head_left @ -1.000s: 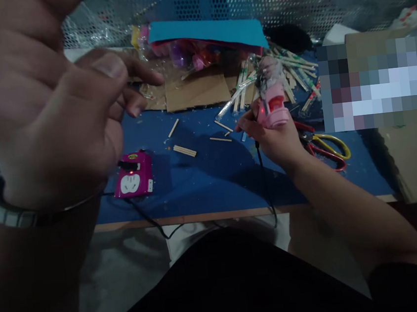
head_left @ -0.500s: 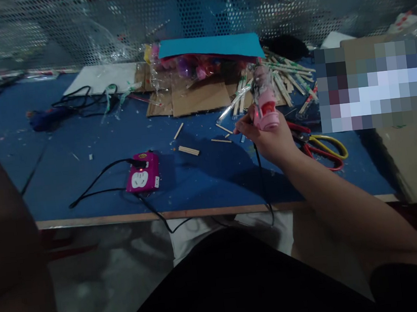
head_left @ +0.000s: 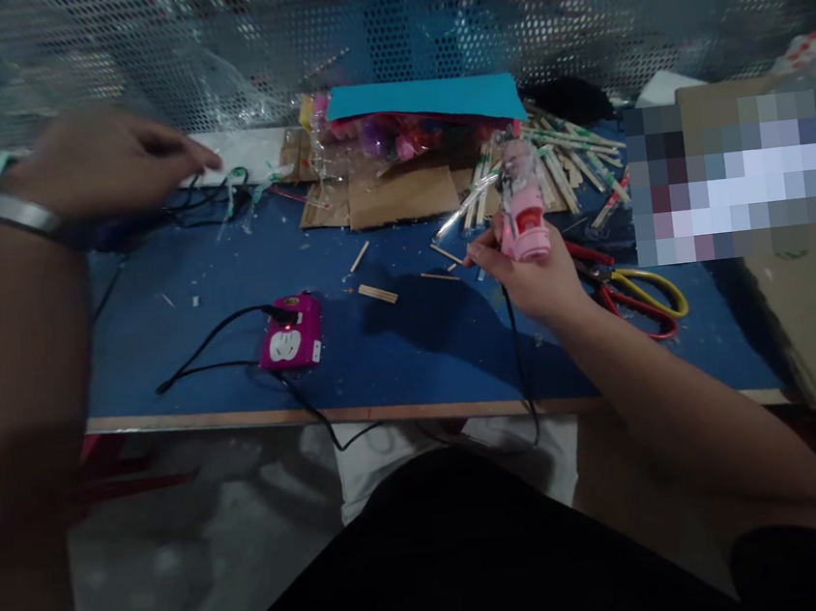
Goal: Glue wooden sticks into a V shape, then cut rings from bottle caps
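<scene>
My right hand [head_left: 543,277] is wrapped round a pink hot glue gun [head_left: 526,220] with a small red light and a see-through upper part. A black cord [head_left: 516,343] hangs below it over the table edge. My left hand [head_left: 108,162], slightly blurred, hovers over the back left of the table, its fingers stretched to the right and nothing visible in them. Beneath it lie a black cable and a dark blue object [head_left: 109,235], partly covered by the wrist. Short wooden sticks [head_left: 378,294] lie in the middle, left of my right hand.
A magenta power strip [head_left: 290,332] with a plug stands near the front edge. Red-and-yellow-handled scissors [head_left: 632,292] lie right of my right hand. Behind are wrapped chopsticks [head_left: 558,173], cardboard [head_left: 403,194] and a blue sheet [head_left: 422,100] over bagged colourful items. A cardboard box [head_left: 810,321] stands right.
My left hand has come into view and reached forward over the back left of the table. My right hand keeps hold of the pink glue gun, nearly still. The view has shifted slightly.
</scene>
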Tool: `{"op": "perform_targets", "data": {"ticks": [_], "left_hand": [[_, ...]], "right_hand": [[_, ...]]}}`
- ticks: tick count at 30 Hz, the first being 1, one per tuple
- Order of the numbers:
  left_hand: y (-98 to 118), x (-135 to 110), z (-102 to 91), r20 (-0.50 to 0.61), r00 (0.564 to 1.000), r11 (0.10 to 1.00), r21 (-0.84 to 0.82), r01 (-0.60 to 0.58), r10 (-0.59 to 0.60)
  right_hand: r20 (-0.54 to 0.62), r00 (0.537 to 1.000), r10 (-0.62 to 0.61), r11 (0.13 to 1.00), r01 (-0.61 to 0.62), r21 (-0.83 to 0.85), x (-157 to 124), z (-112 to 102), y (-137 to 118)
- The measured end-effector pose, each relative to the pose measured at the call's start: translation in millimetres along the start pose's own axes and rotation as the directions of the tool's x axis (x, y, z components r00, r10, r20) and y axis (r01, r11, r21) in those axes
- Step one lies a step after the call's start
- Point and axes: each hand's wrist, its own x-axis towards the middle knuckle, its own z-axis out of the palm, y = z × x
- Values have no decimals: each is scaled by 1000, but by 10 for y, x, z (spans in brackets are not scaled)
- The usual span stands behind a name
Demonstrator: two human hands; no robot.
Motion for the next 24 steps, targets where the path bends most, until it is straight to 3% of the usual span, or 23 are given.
{"op": "perform_targets", "data": {"ticks": [2, 5, 11, 17, 24], "left_hand": [[471, 48, 248, 7, 1000, 1000, 4, -7, 7], [976, 92, 411, 90, 990, 994, -33, -103, 106], [1552, 159, 388, 189, 951, 969, -75, -237, 247], [1868, 271, 456, 165, 939, 952, -11, -306, 303], [1890, 399, 554, 148, 897, 906, 7, -423, 417]], "right_hand": [[-5, 1000, -9, 1000, 9, 11, 4, 2, 29], [-9, 1000, -9, 1000, 9, 7, 4, 1, 64], [6, 1000, 11, 1000, -11, -11, -14, -11, 72], [2, 1000, 0, 999, 0, -39, -30, -15, 74], [3, 1000, -10, 999, 10, -53, -40, -2, 68]]}}
